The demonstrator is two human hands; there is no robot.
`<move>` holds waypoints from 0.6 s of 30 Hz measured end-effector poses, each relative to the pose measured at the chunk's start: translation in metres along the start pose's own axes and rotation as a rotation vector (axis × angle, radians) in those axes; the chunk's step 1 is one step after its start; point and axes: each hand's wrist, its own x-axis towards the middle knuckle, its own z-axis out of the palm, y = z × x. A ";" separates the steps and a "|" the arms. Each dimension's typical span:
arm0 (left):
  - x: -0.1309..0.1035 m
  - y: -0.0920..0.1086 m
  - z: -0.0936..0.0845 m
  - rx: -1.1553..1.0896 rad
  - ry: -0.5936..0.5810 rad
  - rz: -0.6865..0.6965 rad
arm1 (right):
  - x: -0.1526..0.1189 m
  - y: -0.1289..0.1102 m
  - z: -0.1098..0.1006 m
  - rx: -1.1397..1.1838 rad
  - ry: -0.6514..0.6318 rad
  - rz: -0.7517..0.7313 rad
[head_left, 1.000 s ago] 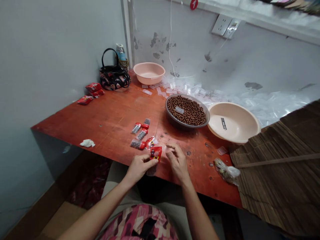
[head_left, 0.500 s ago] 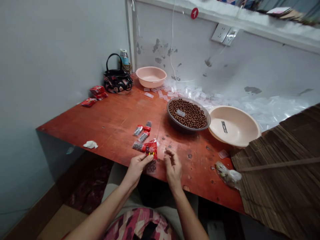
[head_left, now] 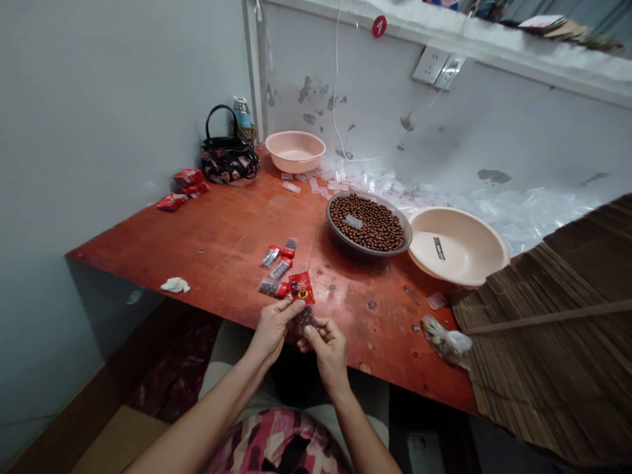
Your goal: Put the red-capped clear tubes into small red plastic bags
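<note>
My left hand is closed on a small clear box of dark balls near the table's front edge. A red printed packet stands out from the far end of this box. The fingers of my right hand pinch the near end of the same box, partly covering it. Just beyond my left hand, several filled clear boxes with red tops lie on the table. Farther off to the right, a grey bowl is full of brown balls, with a clear plastic piece on top.
Two pale basins stand on the red table. Empty clear boxes are heaped along the wall. Stacked cardboard fills the right side, beside a knotted plastic bag. A handbag, red packets and a crumpled tissue lie left.
My right hand has moved left and down and now grips the near end of the box. The box and red packet have tilted. The view has shifted slightly.
</note>
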 end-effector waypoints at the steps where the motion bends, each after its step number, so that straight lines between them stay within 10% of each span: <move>1: 0.000 -0.001 0.000 0.010 0.023 0.013 | 0.000 0.000 0.000 -0.002 0.009 -0.005; 11: -0.005 -0.005 0.007 -0.026 0.056 0.007 | -0.004 -0.003 -0.003 -0.114 0.056 -0.066; 18: -0.008 0.003 0.001 -0.038 -0.177 -0.117 | -0.001 0.002 -0.002 0.204 -0.023 0.090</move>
